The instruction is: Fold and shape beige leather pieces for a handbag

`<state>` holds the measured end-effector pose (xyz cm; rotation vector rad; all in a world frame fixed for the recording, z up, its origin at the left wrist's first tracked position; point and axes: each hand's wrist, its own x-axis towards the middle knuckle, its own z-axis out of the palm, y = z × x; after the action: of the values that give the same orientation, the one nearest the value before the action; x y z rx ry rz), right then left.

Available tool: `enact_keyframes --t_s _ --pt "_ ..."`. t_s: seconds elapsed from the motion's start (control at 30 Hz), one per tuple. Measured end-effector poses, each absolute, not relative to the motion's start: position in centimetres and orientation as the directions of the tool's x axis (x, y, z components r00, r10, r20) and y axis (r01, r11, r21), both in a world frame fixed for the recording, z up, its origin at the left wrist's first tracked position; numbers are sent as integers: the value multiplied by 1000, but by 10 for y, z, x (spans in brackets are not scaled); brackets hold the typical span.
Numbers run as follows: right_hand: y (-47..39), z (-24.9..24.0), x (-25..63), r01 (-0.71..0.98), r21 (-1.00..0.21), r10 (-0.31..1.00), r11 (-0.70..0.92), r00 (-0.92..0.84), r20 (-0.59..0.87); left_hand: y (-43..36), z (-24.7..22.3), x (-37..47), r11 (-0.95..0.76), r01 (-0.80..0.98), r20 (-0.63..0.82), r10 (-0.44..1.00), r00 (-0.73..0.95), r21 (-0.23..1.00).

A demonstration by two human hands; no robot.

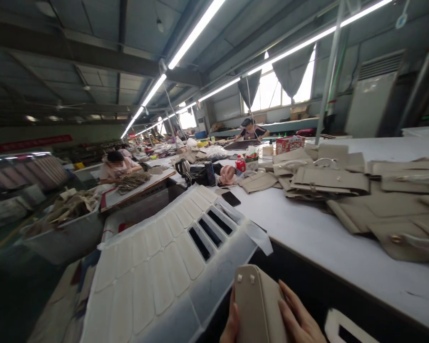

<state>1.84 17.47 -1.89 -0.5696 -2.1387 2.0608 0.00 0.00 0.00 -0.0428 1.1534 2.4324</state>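
Observation:
A beige, box-shaped handbag [259,300] is held up at the bottom of the view, with two small pale tabs showing near its upper end. My left hand [230,320] grips its left side, and only part of the fingers shows. Along the other side, the fingers of my right hand [297,315] press against the bag's wall. Just left of the hands slopes a white sheet [219,281] covered with rows of pale, rounded panels [153,271]; several dark strips show at its upper right. A white piece with a dark slot [346,328] lies below my right hand.
Stacks of flat beige bag pieces [329,181], some with plastic-wrapped handles, cover the right of the white table [300,224]. A phone [231,198], pink fan [227,175] and red can [240,163] stand further back. Two people work beyond. A bin [62,240] stands left.

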Motion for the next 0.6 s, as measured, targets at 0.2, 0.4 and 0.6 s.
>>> enact_keyframes --t_s 0.2,0.4,0.6 --pt "159 32 55 60 -956 245 286 -969 12 18 -7 4 -436 -342 -182 368 -912 832" --pt "156 41 55 104 -934 370 341 -928 31 33 11 8 -144 -211 -172 245 -954 967" --pt "165 50 61 131 -939 429 319 -903 20 50 9 14 -70 -240 -226 164 -960 968"
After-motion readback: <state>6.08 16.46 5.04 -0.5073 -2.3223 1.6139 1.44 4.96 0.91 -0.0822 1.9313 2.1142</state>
